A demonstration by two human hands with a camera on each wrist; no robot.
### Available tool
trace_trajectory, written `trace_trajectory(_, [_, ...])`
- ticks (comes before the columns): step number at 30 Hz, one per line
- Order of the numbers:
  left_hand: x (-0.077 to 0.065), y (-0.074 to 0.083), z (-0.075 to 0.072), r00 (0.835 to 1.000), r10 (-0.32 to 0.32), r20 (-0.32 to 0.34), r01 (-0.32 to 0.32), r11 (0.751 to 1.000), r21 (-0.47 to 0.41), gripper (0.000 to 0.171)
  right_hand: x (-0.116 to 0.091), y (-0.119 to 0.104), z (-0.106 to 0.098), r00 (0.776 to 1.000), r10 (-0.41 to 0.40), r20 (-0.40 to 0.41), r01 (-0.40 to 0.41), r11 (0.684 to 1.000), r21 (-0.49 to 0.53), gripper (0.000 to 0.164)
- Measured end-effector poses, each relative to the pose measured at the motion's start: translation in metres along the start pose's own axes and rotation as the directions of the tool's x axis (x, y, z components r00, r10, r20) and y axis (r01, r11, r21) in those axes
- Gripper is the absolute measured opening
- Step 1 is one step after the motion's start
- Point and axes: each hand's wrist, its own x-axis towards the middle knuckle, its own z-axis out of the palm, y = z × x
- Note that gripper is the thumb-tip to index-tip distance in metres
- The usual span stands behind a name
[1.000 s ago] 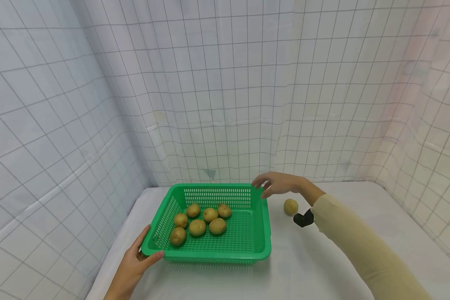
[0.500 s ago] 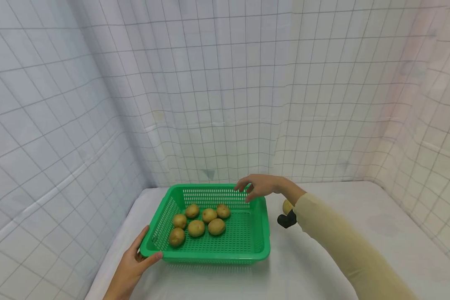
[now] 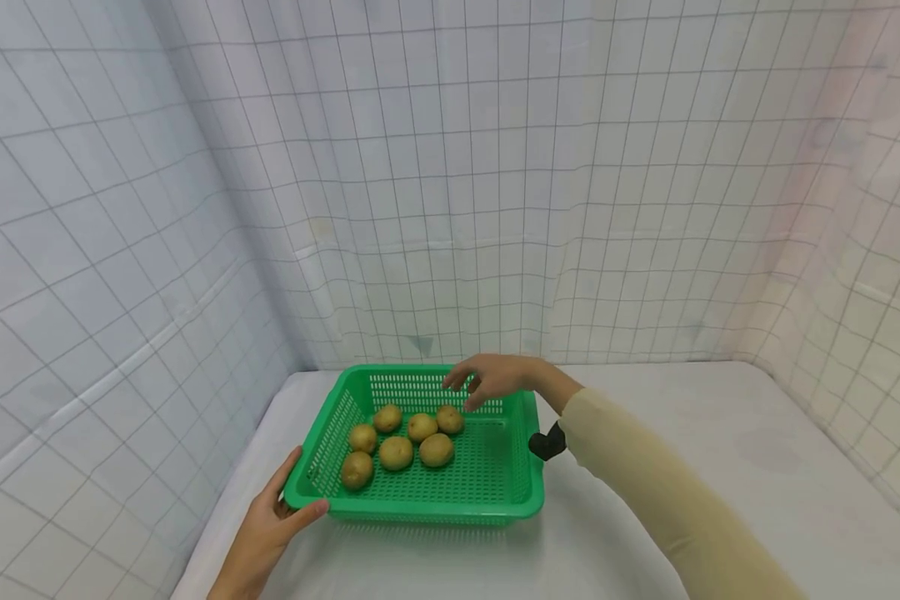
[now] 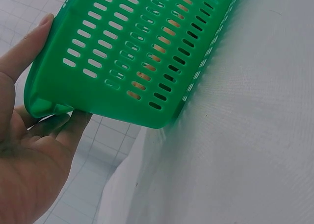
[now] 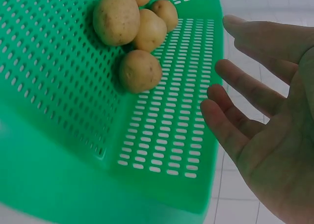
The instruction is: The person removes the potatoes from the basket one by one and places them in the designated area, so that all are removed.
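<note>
A green perforated plastic basket (image 3: 427, 507) stands on the white-covered table, with several potatoes (image 3: 437, 450) lying in its left and middle part. My left hand (image 3: 258, 529) grips the near left corner of the basket. In the left wrist view the thumb lies against the basket's rim (image 4: 41, 79), while the other fingers curl under it. My right hand (image 3: 498, 375) hovers over the back right part of the basket, holding nothing. The fingers (image 5: 240, 82) hang loosely bent, apart from the potatoes (image 5: 141, 71) in the right wrist view.
A small black device (image 3: 547, 442) sits below my right wrist, near the basket's right rim. White cloth with a grid pattern (image 3: 450, 208) hangs behind the table and on both sides. White table surface (image 3: 690, 425) extends right of the basket.
My right hand has moved left from the basket's right rim to over its inside. The loose potato right of the basket has gone out of sight behind the right arm. The left hand keeps its grip.
</note>
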Motion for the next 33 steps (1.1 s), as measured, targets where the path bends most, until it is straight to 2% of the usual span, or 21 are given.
trace_trajectory(8, [0.0,0.0,-0.001,1.0,0.013,-0.002,-0.013,1.0,0.005,0.097,0.018,-0.003,0.013,0.999,-0.032,0.028,0.032,0.999,-0.023,0.05])
trace_trajectory(16, [0.0,0.002,-0.002,1.0,0.013,0.003,-0.013,1.0,0.006,0.097,0.036,0.003,0.025,0.997,-0.025,0.069,0.026,0.999,-0.021,0.051])
trace_trajectory(26, [0.001,0.002,0.0,1.0,0.012,0.012,-0.012,1.0,-0.005,0.097,0.045,0.003,0.045,0.993,-0.048,0.106,0.044,0.998,0.037,0.048])
trace_trajectory(33, [-0.001,0.001,0.001,1.0,0.011,0.008,-0.011,1.0,0.0,0.098,0.053,0.009,0.057,0.992,-0.009,0.129,0.007,1.0,0.019,0.05])
